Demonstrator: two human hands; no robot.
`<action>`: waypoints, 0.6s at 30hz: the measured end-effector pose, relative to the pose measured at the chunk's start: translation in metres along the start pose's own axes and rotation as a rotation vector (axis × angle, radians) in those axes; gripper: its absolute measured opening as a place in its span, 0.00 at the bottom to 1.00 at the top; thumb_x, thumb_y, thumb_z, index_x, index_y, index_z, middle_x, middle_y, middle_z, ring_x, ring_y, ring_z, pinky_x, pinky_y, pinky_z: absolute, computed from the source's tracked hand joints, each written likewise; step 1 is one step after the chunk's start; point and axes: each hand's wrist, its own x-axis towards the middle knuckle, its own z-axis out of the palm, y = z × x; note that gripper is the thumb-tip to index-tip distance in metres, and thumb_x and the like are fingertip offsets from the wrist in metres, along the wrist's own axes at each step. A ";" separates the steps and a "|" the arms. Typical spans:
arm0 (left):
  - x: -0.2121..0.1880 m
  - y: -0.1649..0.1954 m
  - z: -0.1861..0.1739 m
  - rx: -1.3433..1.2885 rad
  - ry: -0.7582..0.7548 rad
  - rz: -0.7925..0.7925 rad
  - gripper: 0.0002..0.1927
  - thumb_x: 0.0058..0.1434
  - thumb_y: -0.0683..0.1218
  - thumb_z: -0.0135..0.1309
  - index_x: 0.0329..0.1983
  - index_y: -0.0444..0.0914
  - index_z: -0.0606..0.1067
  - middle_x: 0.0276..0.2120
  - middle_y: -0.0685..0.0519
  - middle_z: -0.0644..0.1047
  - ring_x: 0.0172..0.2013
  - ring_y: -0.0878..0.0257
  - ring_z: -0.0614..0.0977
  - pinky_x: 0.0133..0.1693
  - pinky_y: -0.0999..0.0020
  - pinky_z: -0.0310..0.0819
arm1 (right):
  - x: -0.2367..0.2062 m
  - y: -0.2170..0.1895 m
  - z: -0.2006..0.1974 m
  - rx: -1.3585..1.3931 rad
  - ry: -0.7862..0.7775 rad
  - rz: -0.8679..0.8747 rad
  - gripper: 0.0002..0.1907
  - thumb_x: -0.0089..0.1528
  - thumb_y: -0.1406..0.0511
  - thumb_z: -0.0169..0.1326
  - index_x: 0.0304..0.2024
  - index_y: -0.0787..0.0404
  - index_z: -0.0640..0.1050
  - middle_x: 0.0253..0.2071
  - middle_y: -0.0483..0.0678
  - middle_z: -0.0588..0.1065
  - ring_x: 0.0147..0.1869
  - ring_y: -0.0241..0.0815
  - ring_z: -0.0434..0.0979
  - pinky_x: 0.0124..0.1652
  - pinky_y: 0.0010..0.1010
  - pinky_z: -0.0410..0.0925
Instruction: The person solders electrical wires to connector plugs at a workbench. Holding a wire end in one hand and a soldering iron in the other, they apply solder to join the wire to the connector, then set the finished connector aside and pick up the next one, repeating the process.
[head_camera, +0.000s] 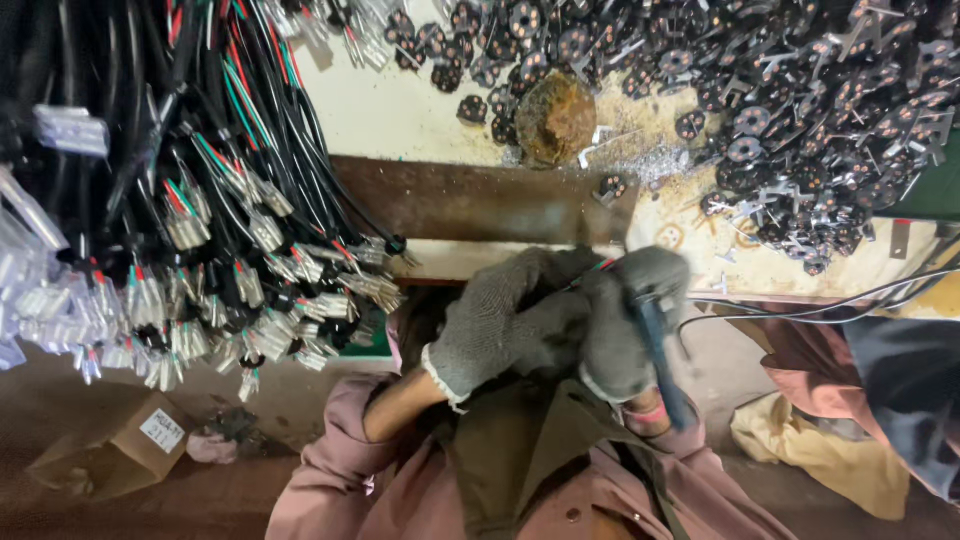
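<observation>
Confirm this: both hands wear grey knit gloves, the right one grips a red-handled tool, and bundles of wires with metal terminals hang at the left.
Not quite: the handle is blue, not red. The head view shows the right hand in its grey knit glove gripping a blue-handled tool, the left hand gloved alike, and the bundles of black, red and green wires with metal terminals at the left.

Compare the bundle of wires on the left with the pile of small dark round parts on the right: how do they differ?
The wire bundle is made of long black, red and green strands ending in pale clear connectors; the round parts are short dark discs with metal tabs. The wire bundle is gathered together on the left, while the round parts lie loose and scattered at the top and right. Both rest on the same worn workbench, beyond the gloved hands.
</observation>
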 end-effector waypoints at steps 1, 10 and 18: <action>0.003 -0.003 0.002 0.046 0.027 0.020 0.11 0.66 0.44 0.58 0.47 0.33 0.76 0.41 0.43 0.81 0.40 0.51 0.84 0.43 0.62 0.77 | 0.002 0.002 0.000 0.033 0.105 0.029 0.18 0.72 0.61 0.53 0.60 0.62 0.71 0.52 0.56 0.74 0.47 0.45 0.76 0.44 0.34 0.70; 0.000 -0.023 -0.001 0.028 0.171 0.019 0.08 0.68 0.41 0.55 0.47 0.32 0.77 0.38 0.43 0.80 0.39 0.51 0.83 0.44 0.62 0.77 | 0.022 -0.012 -0.013 -0.079 -0.020 0.039 0.19 0.61 0.66 0.60 0.51 0.65 0.71 0.45 0.55 0.71 0.47 0.47 0.72 0.47 0.37 0.67; 0.002 -0.013 0.004 0.067 0.157 0.126 0.12 0.64 0.37 0.57 0.51 0.34 0.78 0.44 0.45 0.78 0.42 0.53 0.83 0.44 0.65 0.77 | 0.041 -0.021 -0.019 -0.457 -0.206 -0.048 0.19 0.47 0.66 0.74 0.39 0.55 0.81 0.39 0.46 0.76 0.46 0.54 0.72 0.48 0.44 0.61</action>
